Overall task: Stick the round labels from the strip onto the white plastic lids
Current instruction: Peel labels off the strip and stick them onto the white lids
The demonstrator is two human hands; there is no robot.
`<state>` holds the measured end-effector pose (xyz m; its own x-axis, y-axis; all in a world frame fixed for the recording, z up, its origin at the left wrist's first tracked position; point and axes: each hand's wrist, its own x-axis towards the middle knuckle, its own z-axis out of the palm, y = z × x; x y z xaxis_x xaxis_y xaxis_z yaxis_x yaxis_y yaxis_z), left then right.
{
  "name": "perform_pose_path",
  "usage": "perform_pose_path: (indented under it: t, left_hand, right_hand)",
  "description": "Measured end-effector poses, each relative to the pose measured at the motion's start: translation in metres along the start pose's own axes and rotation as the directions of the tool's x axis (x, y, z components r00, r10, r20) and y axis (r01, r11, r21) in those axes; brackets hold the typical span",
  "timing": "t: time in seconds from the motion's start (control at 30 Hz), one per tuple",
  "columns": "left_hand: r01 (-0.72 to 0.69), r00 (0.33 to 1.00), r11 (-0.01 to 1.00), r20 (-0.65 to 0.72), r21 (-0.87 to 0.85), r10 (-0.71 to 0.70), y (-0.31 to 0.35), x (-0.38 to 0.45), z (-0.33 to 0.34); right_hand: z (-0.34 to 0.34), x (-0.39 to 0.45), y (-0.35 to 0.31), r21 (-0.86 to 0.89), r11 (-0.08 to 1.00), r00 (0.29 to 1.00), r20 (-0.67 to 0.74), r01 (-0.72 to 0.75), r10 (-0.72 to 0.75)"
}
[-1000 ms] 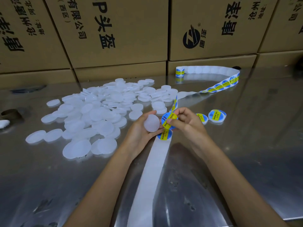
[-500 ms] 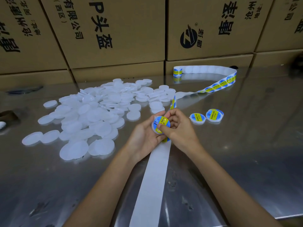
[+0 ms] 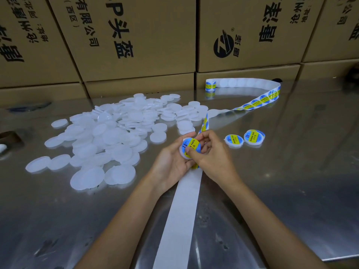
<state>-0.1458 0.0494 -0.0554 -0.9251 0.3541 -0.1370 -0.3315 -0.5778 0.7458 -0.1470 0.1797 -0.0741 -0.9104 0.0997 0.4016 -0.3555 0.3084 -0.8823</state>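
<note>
steel table [image 3: 291,181] | white lids pile [image 3: 108,136] | label strip [image 3: 258,101] | 2 labelled lids [image 3: 243,139]

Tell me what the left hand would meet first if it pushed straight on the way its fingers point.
Probably the label strip rising just past the lid that the left hand holds; depth is unclear.

Two bare forearms and hands, nothing worn

Both arms come in from the lower edge uncovered as far as can be seen: no sleeve, cuff or glove on either. The left hand [image 3: 171,162] and the right hand [image 3: 213,154] carry no ring, watch, band or bracelet that I can see. The wrists are slim, the forearms smooth and unmarked. The fingers [image 3: 204,135] are slender, with short, plain nails where they show. Anything above the elbows is out of sight.
</note>
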Motion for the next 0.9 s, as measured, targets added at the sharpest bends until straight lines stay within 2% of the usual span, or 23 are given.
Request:
perform_pose_path:
  t: [0.13, 0.37, 0.5, 0.57, 0.63, 0.77, 0.9]
  left_hand:
    - [-0.011, 0.998, 0.997, 0.054, -0.077, 0.015, 0.004, -0.001, -0.001]
    - [-0.001, 0.994, 0.993, 0.11, -0.12, 0.014, 0.006, -0.005, 0.004]
    - [0.026, 0.988, 0.994, 0.154, -0.102, -0.01, 0.006, -0.005, 0.002]
    - [0.018, 0.987, 1.0, 0.16, -0.015, -0.016, 0.006, -0.005, 0.0]
    - [-0.031, 0.991, 0.989, 0.135, 0.144, 0.012, 0.005, -0.003, -0.002]
    - [-0.178, 0.984, 0.868, 0.072, 0.464, 0.163, 0.006, -0.003, -0.009]
    - [-0.237, 0.962, 0.773, 0.033, 0.588, 0.27, 0.007, -0.006, -0.009]
  right_hand:
    - [-0.004, 0.0, -0.002, -0.056, 0.998, 0.998, -0.059, 0.004, -0.007]
    - [-0.009, -0.004, -0.005, -0.243, 0.964, 0.994, 0.029, 0.106, -0.102]
    - [-0.01, -0.001, -0.004, -0.282, 0.942, 0.983, 0.047, 0.183, -0.177]
    - [-0.011, 0.0, -0.003, -0.281, 0.943, 0.983, 0.012, 0.178, -0.181]
    - [-0.012, 0.002, 0.001, -0.285, 0.947, 0.985, -0.038, 0.148, -0.166]
    - [-0.015, 0.005, 0.004, -0.308, 0.942, 0.984, -0.074, 0.133, -0.163]
    - [-0.014, 0.005, 0.005, -0.253, 0.961, 0.985, -0.096, 0.113, -0.141]
